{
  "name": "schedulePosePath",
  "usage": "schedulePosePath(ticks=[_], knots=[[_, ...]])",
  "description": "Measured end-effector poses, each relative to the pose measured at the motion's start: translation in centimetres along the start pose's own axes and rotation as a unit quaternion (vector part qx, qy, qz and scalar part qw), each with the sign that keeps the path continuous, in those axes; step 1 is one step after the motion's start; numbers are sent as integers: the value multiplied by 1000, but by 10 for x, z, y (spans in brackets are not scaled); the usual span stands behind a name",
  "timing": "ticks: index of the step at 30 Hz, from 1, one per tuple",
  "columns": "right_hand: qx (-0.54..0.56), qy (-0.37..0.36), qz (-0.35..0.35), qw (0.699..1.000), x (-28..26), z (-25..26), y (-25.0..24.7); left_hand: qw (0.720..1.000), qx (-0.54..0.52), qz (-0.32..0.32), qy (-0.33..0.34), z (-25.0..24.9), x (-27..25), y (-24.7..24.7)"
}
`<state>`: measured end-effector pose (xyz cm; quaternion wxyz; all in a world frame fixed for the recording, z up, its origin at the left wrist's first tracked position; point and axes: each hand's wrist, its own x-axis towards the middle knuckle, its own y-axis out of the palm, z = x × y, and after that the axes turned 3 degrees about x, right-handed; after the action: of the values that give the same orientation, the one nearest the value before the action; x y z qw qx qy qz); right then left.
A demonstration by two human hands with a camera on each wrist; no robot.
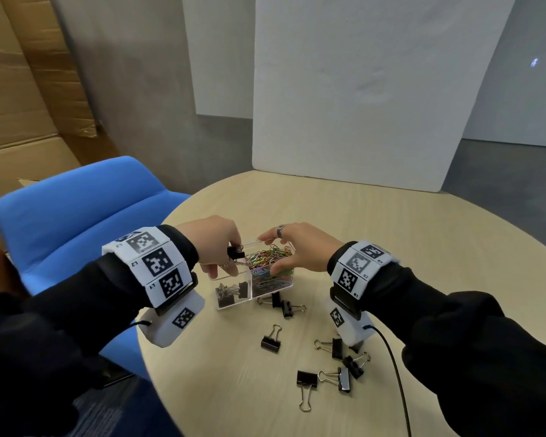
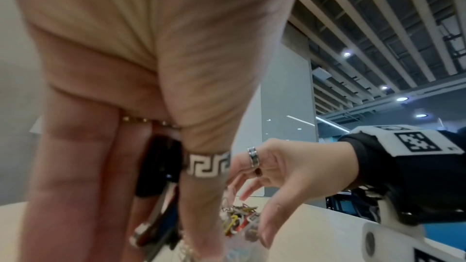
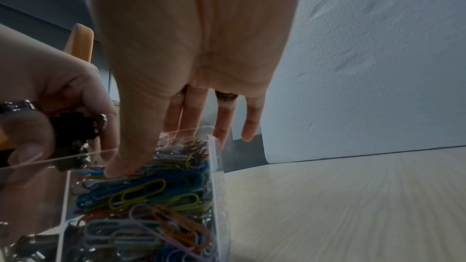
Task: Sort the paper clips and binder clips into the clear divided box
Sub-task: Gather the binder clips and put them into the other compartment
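Note:
The clear divided box (image 1: pixel 218 298) stands on the round table (image 1: pixel 391 247). Its right compartment is heaped with coloured paper clips (image 1: pixel 267 258) (image 3: pixel 141 188); a few black binder clips (image 1: pixel 229 293) lie in its left compartment. My left hand (image 1: pixel 230 257) pinches a black binder clip (image 1: pixel 235 253) (image 2: pixel 158 166) (image 3: pixel 73 127) just above the left compartment. My right hand (image 1: pixel 273 251) spans the paper-clip compartment. Its thumb (image 3: pixel 118 164) presses on the heap and its straight fingers (image 3: pixel 249 127) reach past the far wall.
Several loose black binder clips (image 1: pixel 271 339) (image 1: pixel 306 382) (image 1: pixel 341 378) lie on the table in front of the box and to its right. A white foam board (image 1: pixel 360 105) stands at the table's far edge. A blue chair (image 1: pixel 76 216) sits to the left. A black cable (image 1: pixel 391 361) trails from my right wrist.

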<state>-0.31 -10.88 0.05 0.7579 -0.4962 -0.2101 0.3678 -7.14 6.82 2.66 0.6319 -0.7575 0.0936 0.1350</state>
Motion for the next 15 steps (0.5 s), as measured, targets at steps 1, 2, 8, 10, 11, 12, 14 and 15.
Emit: schedulePosePath(ticks=[1, 2, 8, 10, 11, 12, 14, 15], knots=[[1, -1, -1, 1000, 0, 0, 0, 1000, -6, -1, -1, 0, 1, 0], [3, -2, -2, 1000, -1, 0, 0, 1000, -11, -4, -1, 1, 1, 0], [16, 2, -8, 1000, -1, -2, 1, 998, -58, -16, 6, 4, 0, 3], [18, 2, -8, 1000, -1, -2, 1, 997, -68, -20, 14, 6, -1, 4], [17, 2, -7, 1000, -1, -2, 1, 997, -72, -25, 20, 7, -1, 4], [13, 2, -5, 1000, 0, -2, 1, 996, -75, -34, 27, 8, -2, 4], [7, 7, 3, 1000, -2, -2, 0, 993, -84, -66, 43, 7, -6, 4], [9, 10, 0, 1000, -3, -2, -1, 990, -93, -88, 50, 7, -9, 5]])
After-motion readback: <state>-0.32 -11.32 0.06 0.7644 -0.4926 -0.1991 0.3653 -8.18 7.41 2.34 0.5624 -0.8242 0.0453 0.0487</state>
